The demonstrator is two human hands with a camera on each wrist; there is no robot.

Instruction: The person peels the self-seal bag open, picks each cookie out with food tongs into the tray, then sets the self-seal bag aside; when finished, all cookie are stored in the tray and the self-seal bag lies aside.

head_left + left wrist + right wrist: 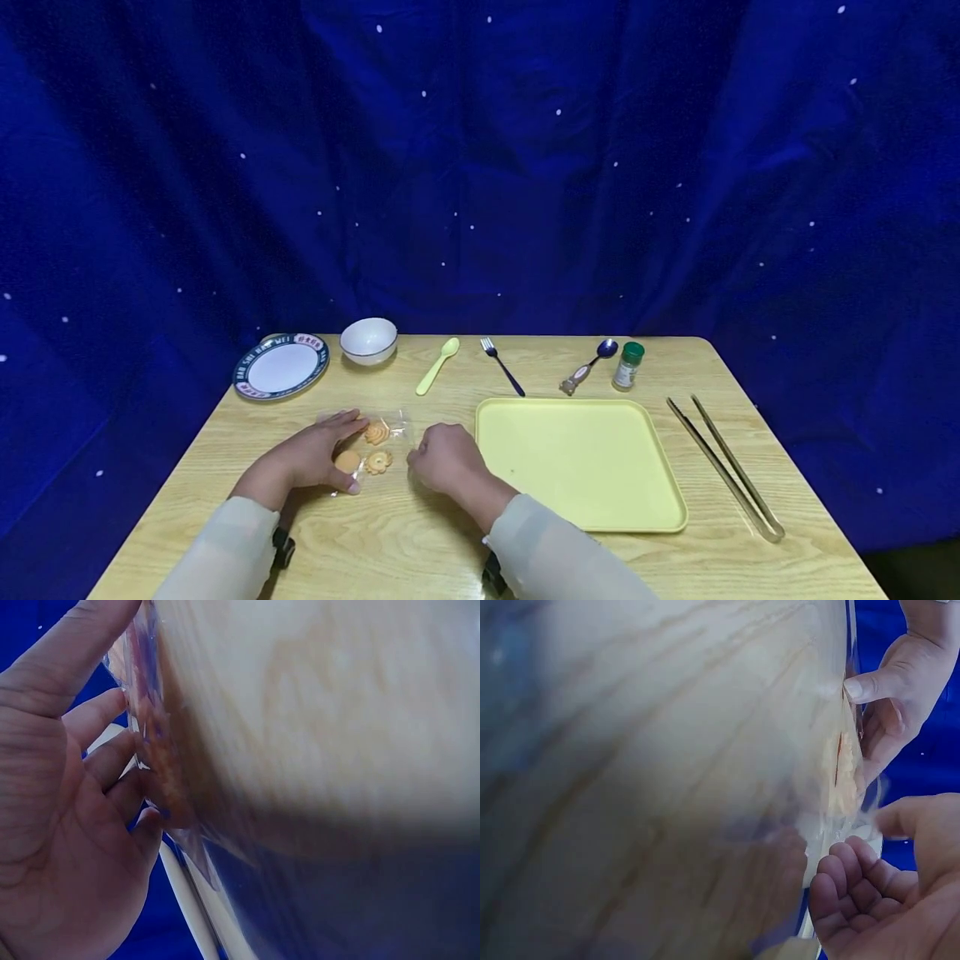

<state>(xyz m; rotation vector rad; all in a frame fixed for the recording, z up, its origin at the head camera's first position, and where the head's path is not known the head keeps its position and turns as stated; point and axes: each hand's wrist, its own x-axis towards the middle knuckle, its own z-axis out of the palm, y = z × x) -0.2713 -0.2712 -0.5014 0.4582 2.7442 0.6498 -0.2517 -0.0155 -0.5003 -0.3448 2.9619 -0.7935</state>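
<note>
Several cookies lie in a clear plastic packet [401, 422] on the left half of the table. A swirled cookie [377, 432], a ring-shaped one [378, 462] and a plain round one [347, 462] show through the film. Spread across the left side of the packet, my left hand [318, 454] grips it between thumb and fingers. The right hand [450, 458] is at the packet's right edge with its fingers curled. In the right wrist view the film runs up to that hand's thumb [900, 816], where it pinches the edge.
A yellow tray [577, 467] lies right of the right hand, with metal tongs [727, 467] beyond. Along the back stand a plate [281, 368], a bowl [369, 342], a yellow spoon [437, 367], a fork [502, 367], a dark spoon [588, 367] and a green-capped shaker [628, 367].
</note>
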